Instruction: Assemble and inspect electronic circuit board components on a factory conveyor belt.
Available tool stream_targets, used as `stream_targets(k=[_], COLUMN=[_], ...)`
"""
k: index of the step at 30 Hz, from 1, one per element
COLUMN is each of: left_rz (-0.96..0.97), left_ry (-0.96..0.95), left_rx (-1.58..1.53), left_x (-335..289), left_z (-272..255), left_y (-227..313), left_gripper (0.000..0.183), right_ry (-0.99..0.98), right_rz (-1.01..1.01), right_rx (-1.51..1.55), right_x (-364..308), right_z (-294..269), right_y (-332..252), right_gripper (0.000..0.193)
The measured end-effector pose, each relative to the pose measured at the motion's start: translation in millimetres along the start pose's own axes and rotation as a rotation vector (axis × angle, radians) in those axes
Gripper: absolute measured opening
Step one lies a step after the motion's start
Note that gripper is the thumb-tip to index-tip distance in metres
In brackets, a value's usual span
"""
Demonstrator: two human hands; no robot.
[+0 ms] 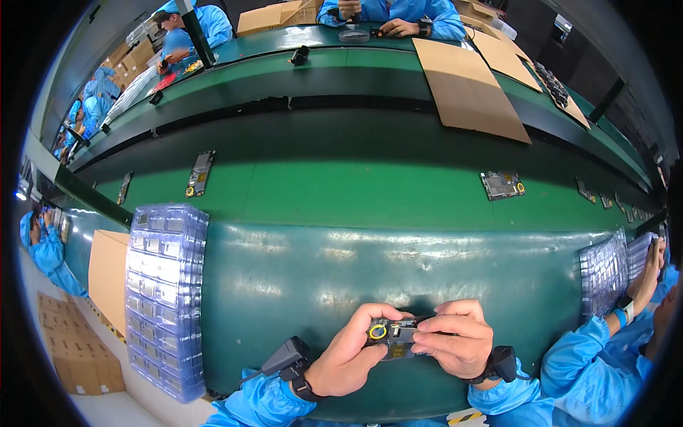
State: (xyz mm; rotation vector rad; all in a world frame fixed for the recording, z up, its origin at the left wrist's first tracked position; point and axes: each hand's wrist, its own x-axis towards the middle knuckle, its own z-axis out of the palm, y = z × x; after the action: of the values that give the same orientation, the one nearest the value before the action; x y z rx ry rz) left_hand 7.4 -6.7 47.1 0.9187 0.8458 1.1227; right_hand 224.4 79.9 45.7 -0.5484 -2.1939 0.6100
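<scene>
A dark circuit board (397,350) with a yellow ring at its left end is held low over the green worktable (341,285). My left hand (345,359) is closed on the board's left end, thumb along the near edge and fingers at the far side. At the other end, my right hand (459,340) is pinched, with its fingertips at a small grey rectangular piece (406,334) on the board. Those fingers hide the board's right end. I cannot tell whether the piece is fixed to the board or apart from it.
To the left stands a stack of clear plastic trays (160,302) with grey rectangular pieces. A green conveyor belt (341,188) beyond carries several boards, including one at right (502,185). Cardboard sheets (466,89) lie past it. A co-worker's hand (646,281) touches more trays (603,274) at right.
</scene>
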Motion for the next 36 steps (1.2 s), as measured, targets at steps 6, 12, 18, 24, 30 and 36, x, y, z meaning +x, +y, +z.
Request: stream_targets(k=[6, 12, 18, 24, 30, 36], left_rz=[0.034, 0.038, 0.045, 0.082, 0.131, 0.099], left_ry=[-0.014, -0.014, -0.013, 0.085, 0.162, 0.169], left_rx=[0.054, 0.029, 0.006, 0.127, 0.223, 0.203], left_x=[-1.8, -0.5, -1.3, -1.1, -1.4, -1.0], left_z=[0.0, -0.3, 2.8, 5.6, 9.9, 8.7], left_y=[-0.1, -1.7, -0.1, -5.7, -9.3, -8.8], left_gripper=[0.052, 0.053, 0.048, 0.027, 0.022, 0.022], right_ry=[-0.026, -0.010, -0.020, -0.019, -0.004, 0.001], right_rz=[0.019, 0.029, 0.025, -0.009, -0.047, -0.034], right_rx=[-0.015, 0.004, -0.015, -0.079, -0.113, -0.111], right_x=[-0.1, 0.9, 0.2, 0.7, -0.1, -0.4], right_z=[-1.4, -0.2, -1.4, 2.1, -0.1, 2.9], right_y=[-4.3, -1.8, -3.0, -2.7, -6.9, -6.3], right_gripper=[0.032, 0.035, 0.035, 0.031, 0.031, 0.031])
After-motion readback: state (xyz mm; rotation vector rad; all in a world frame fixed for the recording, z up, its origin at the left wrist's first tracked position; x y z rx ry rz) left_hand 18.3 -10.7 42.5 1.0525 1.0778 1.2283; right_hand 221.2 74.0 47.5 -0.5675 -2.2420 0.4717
